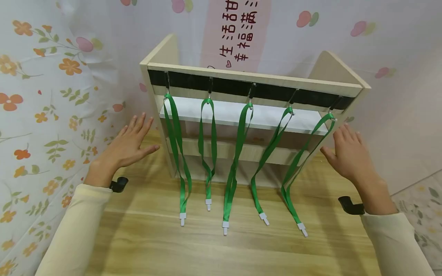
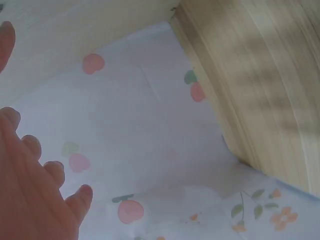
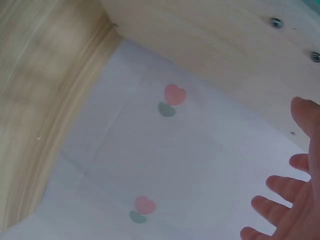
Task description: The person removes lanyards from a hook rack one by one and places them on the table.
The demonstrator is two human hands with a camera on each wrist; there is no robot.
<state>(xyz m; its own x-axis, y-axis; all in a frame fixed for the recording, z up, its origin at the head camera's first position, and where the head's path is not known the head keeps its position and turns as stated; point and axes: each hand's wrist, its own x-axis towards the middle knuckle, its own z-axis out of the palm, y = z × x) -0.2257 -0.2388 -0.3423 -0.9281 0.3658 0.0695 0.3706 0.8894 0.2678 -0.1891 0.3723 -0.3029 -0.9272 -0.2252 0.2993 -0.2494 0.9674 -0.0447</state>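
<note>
A small pale wooden rack [image 1: 226,147] stands between the hands, with a black strip [image 1: 228,84] along its top front board. Several green lanyards [image 1: 239,142] hang in a row from hooks on that strip, their white clips [image 1: 225,225] dangling at the lower ends. My left hand [image 1: 129,143] is spread flat in the air beside the rack's left side, fingers straight and holding nothing. On the opposite side, my right hand [image 1: 352,153] is held out with extended fingers, close to the rightmost lanyard in the head view. Both wrist views show bare fingers near the rack's side panels [image 3: 215,50].
The rack stands on a wood-grain table [image 1: 145,230]. Inside it runs a white shelf [image 1: 224,111]. A patterned cloth [image 1: 121,57] hangs behind, and a floral cloth [image 1: 69,115] is at the left. Black pieces [image 1: 119,184] sit at both wrists.
</note>
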